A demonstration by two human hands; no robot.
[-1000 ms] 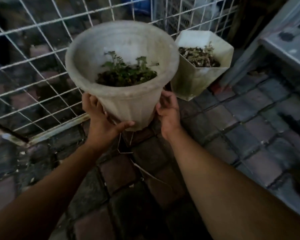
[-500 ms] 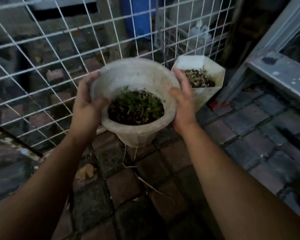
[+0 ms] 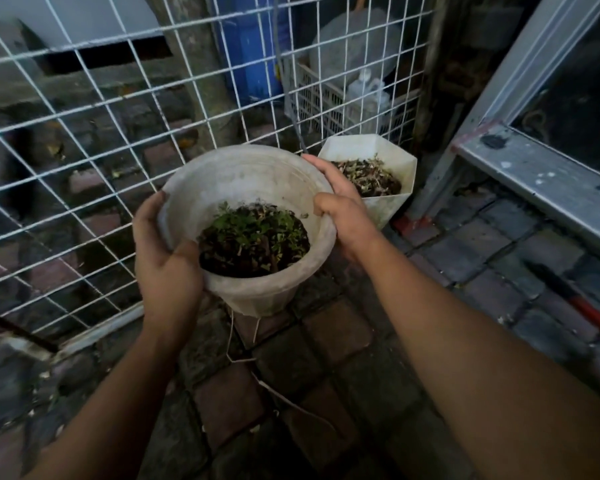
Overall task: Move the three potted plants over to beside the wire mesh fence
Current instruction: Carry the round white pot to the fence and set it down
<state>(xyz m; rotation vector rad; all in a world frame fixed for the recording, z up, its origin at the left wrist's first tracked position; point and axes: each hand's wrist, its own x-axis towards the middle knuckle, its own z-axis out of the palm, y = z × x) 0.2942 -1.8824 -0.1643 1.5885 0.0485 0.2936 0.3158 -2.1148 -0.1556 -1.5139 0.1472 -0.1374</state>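
Note:
A round, pale, dirty pot (image 3: 243, 178) with small green plants in dark soil rests low on the brick paving, close to the wire mesh fence (image 3: 84, 140). My left hand (image 3: 163, 258) grips its left rim and wall. My right hand (image 3: 343, 209) grips its right rim. Just behind and to the right stands a white angular pot (image 3: 392, 206) of dry leafy soil, right beside the fence. A third pot is not in view.
Brick paving (image 3: 326, 341) runs under the pots, with thin wires trailing from the round pot's base. A grey metal frame (image 3: 534, 174) juts in at the right. A red-handled tool (image 3: 589, 310) lies on the paving. Behind the mesh stand a blue barrel (image 3: 250, 53) and a crate.
The round pot has come down from chest height to the paving by the fence. My hands have shifted from under its base to its rim.

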